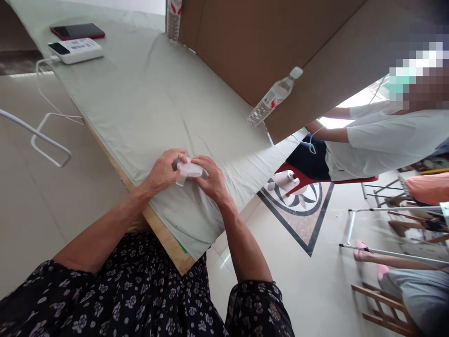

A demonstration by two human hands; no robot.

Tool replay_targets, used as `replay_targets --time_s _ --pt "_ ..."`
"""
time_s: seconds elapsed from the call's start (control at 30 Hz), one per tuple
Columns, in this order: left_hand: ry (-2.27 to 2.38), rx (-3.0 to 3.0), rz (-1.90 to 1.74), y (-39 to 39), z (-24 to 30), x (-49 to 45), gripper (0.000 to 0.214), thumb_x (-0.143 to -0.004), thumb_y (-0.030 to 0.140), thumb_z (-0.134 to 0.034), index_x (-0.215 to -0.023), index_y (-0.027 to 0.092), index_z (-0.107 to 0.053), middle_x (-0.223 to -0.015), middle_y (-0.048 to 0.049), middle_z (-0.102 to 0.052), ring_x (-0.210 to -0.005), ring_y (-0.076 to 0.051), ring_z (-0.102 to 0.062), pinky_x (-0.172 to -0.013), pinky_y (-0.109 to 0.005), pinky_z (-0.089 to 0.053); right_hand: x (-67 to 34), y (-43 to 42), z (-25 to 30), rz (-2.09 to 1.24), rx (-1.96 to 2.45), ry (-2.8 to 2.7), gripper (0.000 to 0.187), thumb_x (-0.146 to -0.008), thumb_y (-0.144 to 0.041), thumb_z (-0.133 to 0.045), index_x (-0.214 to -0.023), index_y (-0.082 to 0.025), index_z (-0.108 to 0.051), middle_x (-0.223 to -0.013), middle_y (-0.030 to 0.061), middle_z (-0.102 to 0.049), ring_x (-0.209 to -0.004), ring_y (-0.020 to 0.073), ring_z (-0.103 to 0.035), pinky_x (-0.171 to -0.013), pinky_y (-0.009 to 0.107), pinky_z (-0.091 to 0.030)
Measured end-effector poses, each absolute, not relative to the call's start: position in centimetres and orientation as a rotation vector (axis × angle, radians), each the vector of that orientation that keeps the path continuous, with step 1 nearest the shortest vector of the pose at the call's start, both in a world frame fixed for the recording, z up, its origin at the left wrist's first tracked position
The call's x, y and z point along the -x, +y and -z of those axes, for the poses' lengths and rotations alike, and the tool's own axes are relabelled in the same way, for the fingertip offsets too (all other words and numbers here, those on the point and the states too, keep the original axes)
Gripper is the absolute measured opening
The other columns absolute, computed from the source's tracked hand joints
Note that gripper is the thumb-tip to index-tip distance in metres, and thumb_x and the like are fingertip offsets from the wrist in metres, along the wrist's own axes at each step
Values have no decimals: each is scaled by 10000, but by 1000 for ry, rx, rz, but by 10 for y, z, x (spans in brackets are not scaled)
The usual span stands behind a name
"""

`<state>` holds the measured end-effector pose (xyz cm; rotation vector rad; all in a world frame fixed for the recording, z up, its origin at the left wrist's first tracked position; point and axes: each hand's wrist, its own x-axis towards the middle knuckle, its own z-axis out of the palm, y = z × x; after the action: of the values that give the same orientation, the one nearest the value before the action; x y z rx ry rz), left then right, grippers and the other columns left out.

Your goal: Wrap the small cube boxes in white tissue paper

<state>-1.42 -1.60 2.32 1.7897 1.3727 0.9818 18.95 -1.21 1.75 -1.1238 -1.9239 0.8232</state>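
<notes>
Between my two hands is a small white object in what looks like clear wrapping (190, 169), just above the cloth-covered table. My left hand (164, 171) grips its left end, where a clear flap hangs down. The fingers of my right hand (210, 177) pinch its right end. What exactly the white object is, I cannot make out. Both hands are close to the table's near corner, on the pale green cloth (140, 117).
A tall cardboard panel (238, 51) stands on the table, with a tilted water bottle (271, 98) against it and another bottle (173, 21) behind. A phone (79, 31) and a white device with a cable (77, 50) lie far left. A person in a white shirt (393, 135) sits at right.
</notes>
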Motion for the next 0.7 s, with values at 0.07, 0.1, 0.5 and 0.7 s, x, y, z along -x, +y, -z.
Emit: replay_targets --time_s 0.07,0.1,0.5,0.7 --pt "1275 -1724 -917 -14 -30 20 369 -865 486 -627 -1088 199 -689 -1399 -118 -664 -1316 -303 -589 -1120 -441 -452 -183 -8 -19 -1040 1180 -1737 288 -881 -474 -666 -950 -197 -708 -941 48 -701 -918 198 -654 -835 333 -528" --pt "1227 -1701 -863 -14 -34 23 433 -857 524 -633 -1128 192 -693 -1365 -113 -683 -1266 -306 -616 -1083 -431 -473 -180 -7 -20 -1155 1205 -1655 340 -882 -528 -650 -899 -191 -690 -834 20 -655 -806 172 -613 -742 301 -499" --pt "1173 -1483 -858 -3 -25 16 489 -782 491 -724 -1136 155 -685 -1058 -69 -738 -958 -243 -660 -814 -347 -522 -181 -10 -20 -1155 1271 -1667 510 -855 -661 -652 -1064 -198 -699 -904 36 -695 -836 196 -616 -754 312 -493" --pt "1037 -1351 -914 -3 -25 15 541 -779 437 -722 -1234 147 -678 -1077 -81 -753 -973 -246 -692 -812 -342 -547 -181 -9 -13 -1282 1235 -1585 562 -839 -672 -688 -1145 -201 -697 -951 45 -752 -883 205 -681 -801 330 -537"
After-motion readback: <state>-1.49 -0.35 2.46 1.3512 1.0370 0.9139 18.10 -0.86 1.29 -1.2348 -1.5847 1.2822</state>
